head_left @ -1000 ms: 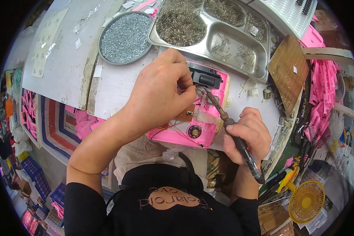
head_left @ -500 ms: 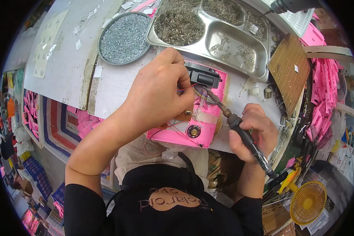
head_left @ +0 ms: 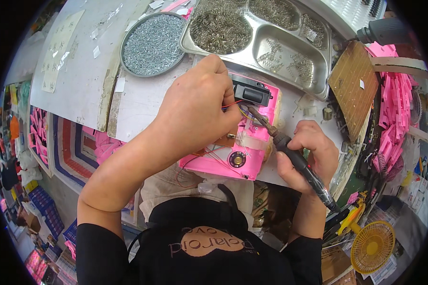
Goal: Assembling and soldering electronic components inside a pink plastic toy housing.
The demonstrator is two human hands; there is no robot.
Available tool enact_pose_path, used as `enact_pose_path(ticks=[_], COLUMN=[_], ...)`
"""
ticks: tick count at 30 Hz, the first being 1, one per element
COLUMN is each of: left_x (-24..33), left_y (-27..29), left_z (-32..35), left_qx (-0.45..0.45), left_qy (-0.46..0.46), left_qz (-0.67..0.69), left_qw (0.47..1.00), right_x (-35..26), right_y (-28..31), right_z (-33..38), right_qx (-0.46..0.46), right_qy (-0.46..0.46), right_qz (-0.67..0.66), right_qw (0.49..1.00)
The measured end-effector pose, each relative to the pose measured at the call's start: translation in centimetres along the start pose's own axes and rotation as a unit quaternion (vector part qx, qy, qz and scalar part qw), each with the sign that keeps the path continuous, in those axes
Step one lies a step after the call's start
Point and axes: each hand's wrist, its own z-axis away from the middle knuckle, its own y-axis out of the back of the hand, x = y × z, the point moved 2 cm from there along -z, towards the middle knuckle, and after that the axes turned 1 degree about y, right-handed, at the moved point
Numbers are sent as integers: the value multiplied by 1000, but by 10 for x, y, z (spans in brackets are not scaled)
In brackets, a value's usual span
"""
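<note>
The pink casing (head_left: 202,164) lies open on the table (head_left: 138,102), its near side reaching the front edge, just above the person's light trousers (head_left: 160,192); whether it juts past that edge is hard to tell. Inside it sit a black housing (head_left: 251,94) along the far side, a brown circuit board (head_left: 223,141) and a round speaker (head_left: 237,159) toward the near side.

The left hand (head_left: 197,102) comes across the casing's left side, fingers curled down over thin wires (head_left: 230,104). The back of the hand hides the fingertips, so one cannot tell whether that grip is pinched on a wire. The right hand (head_left: 315,152), beyond the casing's right edge, has its grip closed around the handle of a soldering iron (head_left: 302,166). The iron slants in over that edge, its tip beside the black housing, close to the wires; contact cannot be made out.

Room is tight on the far side, where the rim of a metal tray (head_left: 245,54) runs close to the casing. To the left, a wider strip of table separates the casing from a round dish (head_left: 145,74) of metal pieces. To the right, small loose parts (head_left: 327,113) lie between the casing and a tilted brown panel (head_left: 354,90).
</note>
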Motion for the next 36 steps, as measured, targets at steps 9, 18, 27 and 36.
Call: enact_pose_path(ticks=[9,18,27,36], left_x=[0,-1,1,0], left_y=[-3,-3,-3,-5], left_z=[-1,1,1,0], left_qx=[7,24,22,19], left_qy=[-3,-9,-2,6], left_qz=[-5,-15,-1,3], left_qw=[1000,1000,1000,1000], right_x=[-1,-3,-5,-7], right_y=[-3,-4,5,15], right_z=[-2,-7,-5,5], right_qx=[8,-10,9,29], right_qy=[3,56,65,52], right_qz=[-2,19,13,-10], right_qw=[1000,998,998,998])
